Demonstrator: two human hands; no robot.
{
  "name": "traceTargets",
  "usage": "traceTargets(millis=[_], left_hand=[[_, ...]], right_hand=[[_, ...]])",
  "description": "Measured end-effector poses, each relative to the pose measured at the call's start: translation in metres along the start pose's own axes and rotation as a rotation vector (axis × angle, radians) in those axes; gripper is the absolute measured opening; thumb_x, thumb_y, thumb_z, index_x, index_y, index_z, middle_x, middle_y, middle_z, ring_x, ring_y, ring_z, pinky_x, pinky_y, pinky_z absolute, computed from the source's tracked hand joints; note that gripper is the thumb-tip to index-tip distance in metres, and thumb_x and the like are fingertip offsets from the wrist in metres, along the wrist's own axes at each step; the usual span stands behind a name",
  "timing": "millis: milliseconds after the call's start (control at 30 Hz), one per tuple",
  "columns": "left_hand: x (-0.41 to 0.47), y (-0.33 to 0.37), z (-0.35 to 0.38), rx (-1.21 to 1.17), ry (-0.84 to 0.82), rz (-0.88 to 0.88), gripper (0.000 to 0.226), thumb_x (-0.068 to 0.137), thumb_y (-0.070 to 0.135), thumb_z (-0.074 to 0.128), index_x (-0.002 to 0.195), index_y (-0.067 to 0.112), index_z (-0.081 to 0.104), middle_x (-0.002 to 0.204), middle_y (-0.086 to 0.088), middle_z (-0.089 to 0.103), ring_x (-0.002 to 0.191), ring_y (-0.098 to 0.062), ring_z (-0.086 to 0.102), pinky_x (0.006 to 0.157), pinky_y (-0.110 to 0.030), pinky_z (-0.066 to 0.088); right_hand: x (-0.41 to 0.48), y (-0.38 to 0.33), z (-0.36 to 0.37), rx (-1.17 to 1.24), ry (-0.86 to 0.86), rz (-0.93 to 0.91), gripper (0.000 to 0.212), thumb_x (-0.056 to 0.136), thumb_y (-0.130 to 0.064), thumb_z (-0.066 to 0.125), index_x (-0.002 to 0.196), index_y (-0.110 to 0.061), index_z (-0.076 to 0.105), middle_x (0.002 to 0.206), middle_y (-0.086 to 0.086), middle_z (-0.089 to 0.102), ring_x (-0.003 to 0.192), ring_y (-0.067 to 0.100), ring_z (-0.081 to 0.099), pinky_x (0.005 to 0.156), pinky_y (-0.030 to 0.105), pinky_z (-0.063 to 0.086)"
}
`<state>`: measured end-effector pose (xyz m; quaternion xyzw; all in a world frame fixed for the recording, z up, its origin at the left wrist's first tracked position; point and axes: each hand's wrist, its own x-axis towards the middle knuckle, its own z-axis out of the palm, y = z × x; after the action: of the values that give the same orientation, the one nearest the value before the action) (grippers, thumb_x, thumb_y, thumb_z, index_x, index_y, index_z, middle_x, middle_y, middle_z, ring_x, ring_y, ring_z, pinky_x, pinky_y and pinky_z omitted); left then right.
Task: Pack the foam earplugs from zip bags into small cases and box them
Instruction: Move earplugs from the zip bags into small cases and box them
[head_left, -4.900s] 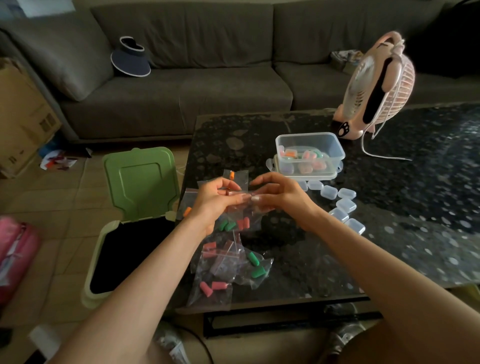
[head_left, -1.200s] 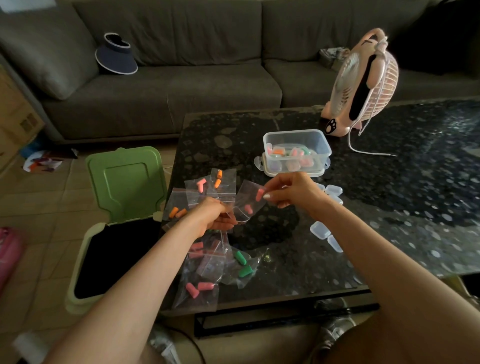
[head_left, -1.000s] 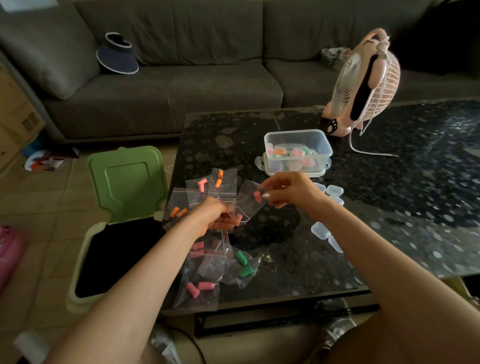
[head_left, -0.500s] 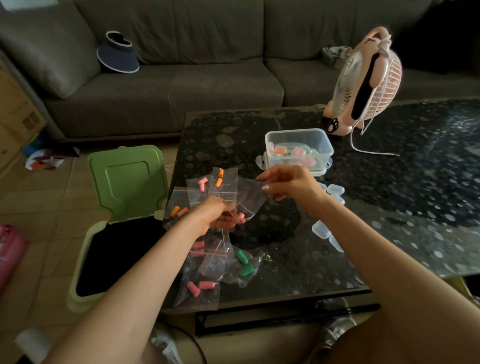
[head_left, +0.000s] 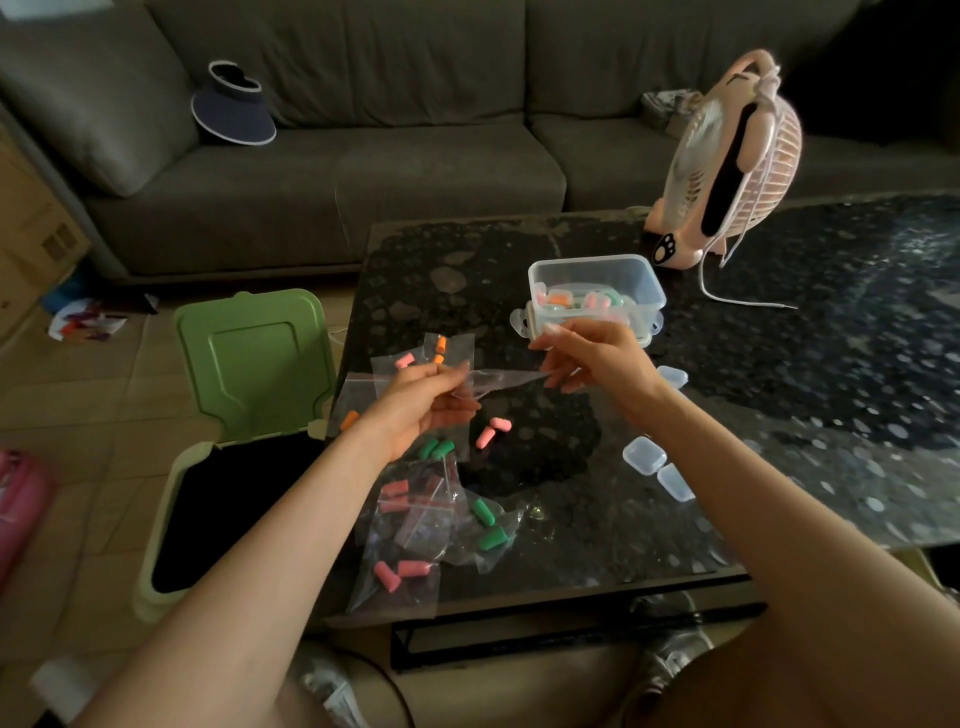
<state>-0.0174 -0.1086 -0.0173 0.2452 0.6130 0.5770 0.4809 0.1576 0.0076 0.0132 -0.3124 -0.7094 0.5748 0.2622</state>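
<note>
My left hand (head_left: 421, 402) and my right hand (head_left: 592, 358) both pinch one empty clear zip bag (head_left: 498, 382), stretched between them above the dark table (head_left: 779, 415). Two pink earplugs (head_left: 492, 431) lie loose on the table just below it. Several more zip bags with pink, green and orange earplugs (head_left: 415, 525) lie at the table's near left. Small clear cases (head_left: 644, 454) sit to the right of my right forearm. A clear plastic box (head_left: 597, 291) holding filled cases stands behind my right hand.
An open green-lidded bin (head_left: 244, 384) stands on the floor left of the table. A pink fan (head_left: 727, 161) with a white cord sits at the table's back. A grey sofa (head_left: 363, 130) with a dark visor (head_left: 234, 106) runs behind.
The pink earplugs left the bag and now lie on the table. My right hand has lifted the bag's end up and to the right, pulling it flat.
</note>
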Motion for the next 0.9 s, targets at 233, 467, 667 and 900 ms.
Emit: traceTargets(millis=[233, 467, 667, 900], left_hand=[[-0.001, 0.000, 0.000, 0.075, 0.142, 0.139, 0.008, 0.088, 0.010, 0.062, 0.084, 0.008, 0.056, 0.082, -0.006, 0.065, 0.069, -0.012, 0.068, 0.060, -0.020, 0.055], [0.010, -0.011, -0.015, 0.446, 0.556, 0.353, 0.016, 0.083, 0.008, 0.067, 0.082, 0.013, 0.052, 0.081, -0.002, 0.061, 0.074, -0.018, 0.065, 0.067, -0.032, 0.057], [0.007, -0.017, -0.016, 0.950, 0.624, 0.362, 0.012, 0.085, 0.023, 0.066, 0.087, 0.015, 0.057, 0.109, 0.001, 0.067, 0.084, -0.019, 0.063, 0.056, -0.025, 0.039], [0.006, -0.019, -0.010, 0.935, 0.420, 0.463, 0.010, 0.083, 0.013, 0.069, 0.085, 0.014, 0.059, 0.103, -0.003, 0.059, 0.083, -0.009, 0.056, 0.059, -0.013, 0.037]], right_hand=[[-0.001, 0.021, -0.018, -0.826, 0.026, 0.036, 0.008, 0.080, -0.017, 0.073, 0.088, -0.015, 0.071, 0.085, 0.000, 0.066, 0.079, 0.014, 0.061, 0.076, 0.031, 0.053], [-0.015, 0.022, -0.022, -1.356, -0.058, 0.222, 0.036, 0.076, -0.034, 0.074, 0.107, -0.020, 0.064, 0.111, 0.006, 0.056, 0.103, 0.027, 0.055, 0.072, 0.035, 0.042], [-0.028, 0.025, -0.025, -1.433, -0.129, 0.350, 0.028, 0.077, -0.033, 0.073, 0.099, -0.019, 0.067, 0.093, -0.002, 0.056, 0.100, 0.023, 0.056, 0.076, 0.033, 0.037], [-0.026, 0.030, -0.018, -1.405, -0.137, 0.313, 0.015, 0.077, -0.023, 0.070, 0.076, -0.016, 0.057, 0.077, -0.002, 0.059, 0.092, 0.023, 0.060, 0.070, 0.031, 0.044]])
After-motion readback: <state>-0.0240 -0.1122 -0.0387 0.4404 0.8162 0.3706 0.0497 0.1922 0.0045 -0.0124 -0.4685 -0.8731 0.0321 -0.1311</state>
